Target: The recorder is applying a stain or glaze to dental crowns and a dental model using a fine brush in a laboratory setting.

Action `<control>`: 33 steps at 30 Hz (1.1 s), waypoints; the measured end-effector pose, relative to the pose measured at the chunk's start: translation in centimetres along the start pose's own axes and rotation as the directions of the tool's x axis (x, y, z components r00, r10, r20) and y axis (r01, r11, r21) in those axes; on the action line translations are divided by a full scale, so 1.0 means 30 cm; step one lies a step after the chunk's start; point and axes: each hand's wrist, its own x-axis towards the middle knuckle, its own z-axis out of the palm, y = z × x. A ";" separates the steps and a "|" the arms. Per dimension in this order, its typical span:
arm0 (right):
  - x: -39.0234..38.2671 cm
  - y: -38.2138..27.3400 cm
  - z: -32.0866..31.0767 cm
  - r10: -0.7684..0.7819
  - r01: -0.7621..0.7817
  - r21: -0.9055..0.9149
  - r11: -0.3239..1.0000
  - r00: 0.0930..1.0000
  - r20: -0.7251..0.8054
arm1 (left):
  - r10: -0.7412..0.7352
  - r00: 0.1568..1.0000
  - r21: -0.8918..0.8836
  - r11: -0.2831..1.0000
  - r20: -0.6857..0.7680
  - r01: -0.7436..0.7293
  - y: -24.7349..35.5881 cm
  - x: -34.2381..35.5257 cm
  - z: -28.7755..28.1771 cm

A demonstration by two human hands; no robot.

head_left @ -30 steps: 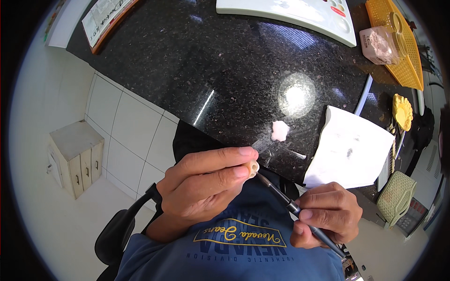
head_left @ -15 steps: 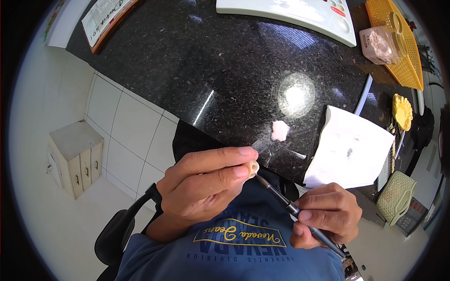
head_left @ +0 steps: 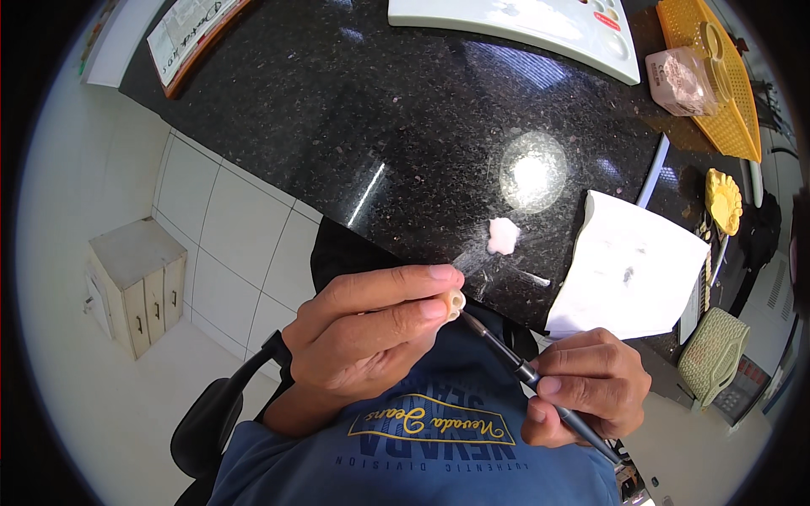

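Note:
My left hand point(head_left: 363, 333) pinches a small cream-coloured dental piece point(head_left: 456, 304) between thumb and fingertips, just off the near edge of the black speckled worktop point(head_left: 405, 126). A hollow shows in its visible end. My right hand point(head_left: 595, 384) grips a slim brush point(head_left: 516, 364) with a dark handle, held slantwise like a pen. The brush's tip is at the lower side of the dental piece; whether it touches cannot be made out. Beyond my left fingertips lies a small pale pink patch of material point(head_left: 504, 236), with whitish smears around it.
Right of the pink patch is a folded white paper sheet point(head_left: 620, 270) with dark smudges. Farther right are a yellow dental model point(head_left: 724, 202), a blue-grey stick point(head_left: 654, 173), a pink-filled clear jar point(head_left: 679, 82) and an orange basket point(head_left: 730, 110). A white palette tray point(head_left: 515, 25) lies at the back.
The brush tip has shifted very slightly beside the dental piece. Both hands keep their grips and nearly the same place.

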 end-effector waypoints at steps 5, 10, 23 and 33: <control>0.002 0.007 0.001 -0.009 0.009 0.000 1.000 1.000 0.009 | -0.006 1.000 0.013 1.000 0.003 0.006 -0.002 -0.006 0.000; -0.003 -0.018 -0.025 0.095 -0.084 0.099 0.991 0.989 -0.110 | 0.003 1.000 -0.014 1.000 -0.013 -0.003 -0.008 0.018 0.012; 0.260 -0.126 -0.129 0.005 -0.025 -0.035 0.999 0.880 -0.476 | -0.023 0.992 -0.155 0.988 -0.128 0.003 -0.016 0.007 -0.004; 0.960 -0.006 -0.194 -0.180 0.016 -0.538 0.843 0.950 -0.254 | -0.096 0.991 -0.313 0.948 -0.094 0.062 -0.025 0.028 -0.027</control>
